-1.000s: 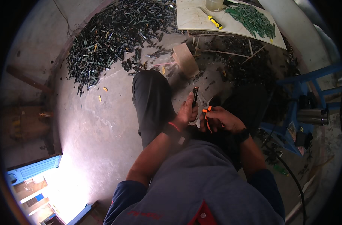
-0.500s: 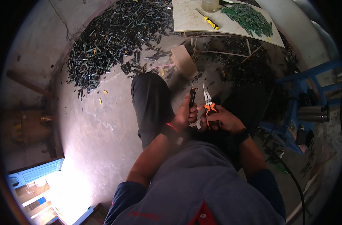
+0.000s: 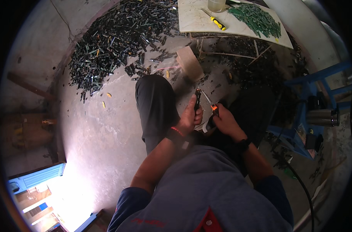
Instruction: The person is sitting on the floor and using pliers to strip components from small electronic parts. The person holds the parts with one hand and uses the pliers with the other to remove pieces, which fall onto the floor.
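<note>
Left hand (image 3: 189,118) curled tight round a short dark rod-like metal piece (image 3: 198,99), held upright above the knee; right hand (image 3: 223,121) just beside it, fingers wrapped on orange-handled metal pliers (image 3: 211,105), whose tips point at the dark piece, contact probably but too small to confirm; grey concrete floor (image 3: 102,131) beyond the left hand carries a heap of dark scrap pieces (image 3: 118,38); ahead of both hands, a pale board (image 3: 199,17) bears a yellow-handled screwdriver (image 3: 216,22).

head: worn high, facing straight down (fisheye) | near lap | floor (image 3: 102,131) below
</note>
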Demonstrator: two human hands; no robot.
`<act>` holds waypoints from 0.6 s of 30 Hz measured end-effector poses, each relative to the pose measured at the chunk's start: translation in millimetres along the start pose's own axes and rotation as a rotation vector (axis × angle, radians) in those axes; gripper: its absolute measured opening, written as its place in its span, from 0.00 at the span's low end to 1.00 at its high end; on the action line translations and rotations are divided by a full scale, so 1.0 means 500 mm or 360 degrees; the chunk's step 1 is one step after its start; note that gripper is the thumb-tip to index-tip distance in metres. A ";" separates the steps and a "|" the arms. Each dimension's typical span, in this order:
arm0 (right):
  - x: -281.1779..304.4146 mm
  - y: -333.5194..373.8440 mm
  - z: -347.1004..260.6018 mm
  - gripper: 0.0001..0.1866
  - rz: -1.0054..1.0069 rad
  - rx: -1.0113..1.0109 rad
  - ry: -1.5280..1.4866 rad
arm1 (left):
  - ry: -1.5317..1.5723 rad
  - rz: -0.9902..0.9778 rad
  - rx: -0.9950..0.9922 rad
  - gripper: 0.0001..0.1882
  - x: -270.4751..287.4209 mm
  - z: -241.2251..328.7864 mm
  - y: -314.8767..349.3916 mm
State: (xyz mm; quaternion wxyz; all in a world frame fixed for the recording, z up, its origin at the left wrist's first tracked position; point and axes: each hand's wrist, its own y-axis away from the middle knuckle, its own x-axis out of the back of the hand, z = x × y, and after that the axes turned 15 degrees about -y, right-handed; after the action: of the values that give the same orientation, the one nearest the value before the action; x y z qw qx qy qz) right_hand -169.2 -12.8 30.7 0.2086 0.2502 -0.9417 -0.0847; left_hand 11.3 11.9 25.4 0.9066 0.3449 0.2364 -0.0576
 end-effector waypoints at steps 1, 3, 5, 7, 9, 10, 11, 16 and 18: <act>-0.001 -0.001 0.001 0.18 0.0018 0.0024 0.0057 | -0.0012 0.0004 -0.0003 0.31 0.000 -0.001 -0.002; -0.004 -0.006 -0.005 0.16 0.0032 0.0004 0.0172 | -0.0035 0.0013 -0.0011 0.31 0.001 -0.001 -0.004; -0.009 -0.006 -0.013 0.15 0.0069 0.0017 0.0259 | -0.0022 0.0053 -0.0014 0.30 0.002 -0.002 -0.006; -0.014 -0.002 -0.021 0.13 0.0129 0.0062 0.0315 | -0.0018 0.0089 -0.0023 0.30 0.002 -0.002 -0.005; -0.018 -0.004 -0.022 0.13 0.0118 0.0061 0.0363 | -0.0025 0.0117 -0.0034 0.29 0.000 -0.003 -0.006; -0.019 -0.004 -0.022 0.13 0.0112 0.0060 0.0387 | -0.0028 0.0132 -0.0037 0.29 0.000 -0.004 -0.007; -0.022 -0.005 -0.022 0.13 0.0096 0.0047 0.0364 | -0.0030 0.0150 -0.0039 0.29 0.000 -0.003 -0.008; -0.034 -0.010 -0.006 0.14 0.0027 -0.0067 0.0142 | -0.0125 0.0231 -0.0057 0.29 -0.004 0.000 -0.009; -0.038 -0.011 0.011 0.13 0.0011 -0.0058 0.0011 | -0.0174 0.0246 -0.0038 0.30 -0.007 0.001 -0.009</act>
State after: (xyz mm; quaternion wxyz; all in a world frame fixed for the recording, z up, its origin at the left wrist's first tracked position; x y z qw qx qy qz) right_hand -154.3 -7.4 17.5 0.2167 0.2435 -0.9401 -0.1004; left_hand 7.2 7.9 24.7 0.9238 0.3478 0.1600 -0.0033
